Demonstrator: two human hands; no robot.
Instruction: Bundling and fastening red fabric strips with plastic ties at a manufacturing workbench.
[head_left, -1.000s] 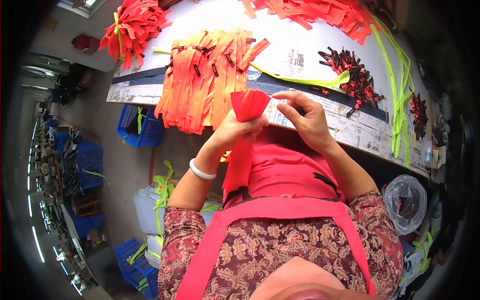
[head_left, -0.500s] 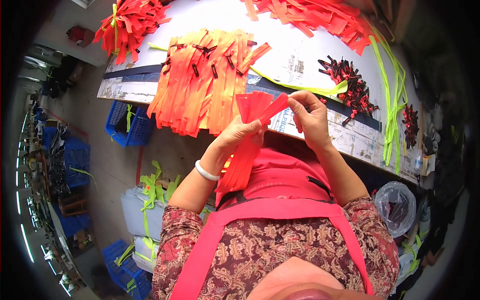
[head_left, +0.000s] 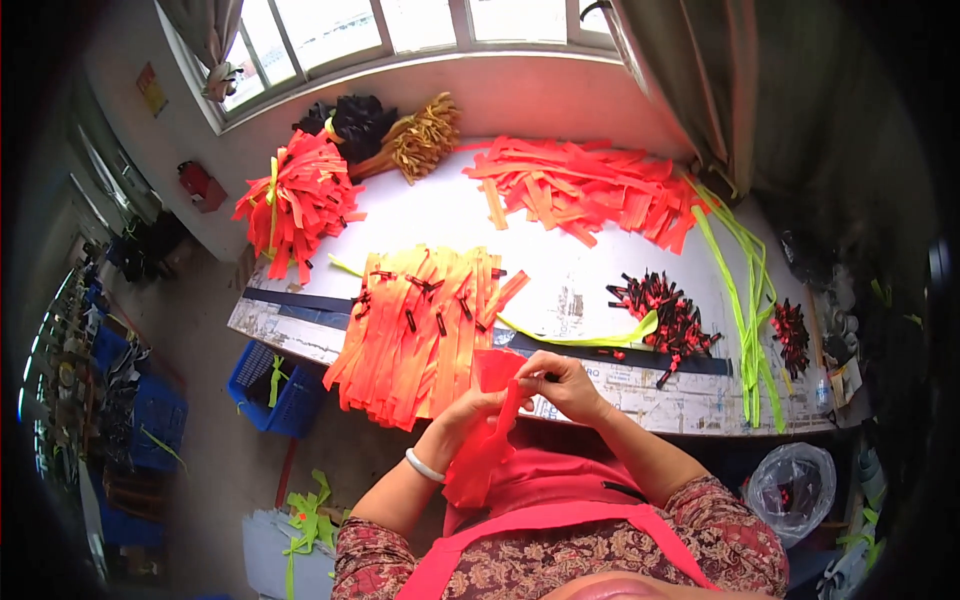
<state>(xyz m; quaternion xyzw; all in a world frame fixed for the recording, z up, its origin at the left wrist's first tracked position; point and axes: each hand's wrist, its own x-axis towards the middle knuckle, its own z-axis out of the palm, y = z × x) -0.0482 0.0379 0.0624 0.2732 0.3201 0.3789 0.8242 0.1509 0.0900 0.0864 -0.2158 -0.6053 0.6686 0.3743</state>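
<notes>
Red fabric strip (head_left: 487,420) is hanging between the person's two hands just at the near edge of the table (head_left: 600,250), its upper end folded over above the fingers and its long tail drooping down toward the red apron (head_left: 560,490). It is looking light, thin and limp, so it is likely bending wherever it is unsupported; pinching it flat close to the fold seems the surest hold, since the smooth cloth may be slipping if gripped loosely. The left hand (head_left: 480,412) is closing its grip on the strip from below, fingers wrapped around the cloth, while the right hand (head_left: 568,385) is pinching the top of the fold, fingertips pressed together on it. Just beside the hands, a sheaf of orange strips (head_left: 425,335) with small black clips is spilling over the table edge and crowding the left side. A yellow-green strip (head_left: 590,338) is lying just beyond the right hand, with a heap of black-and-red clips (head_left: 665,315) further right. Red strip bundles (head_left: 295,200) and a loose red pile (head_left: 585,185) are sitting well apart by the window.
</notes>
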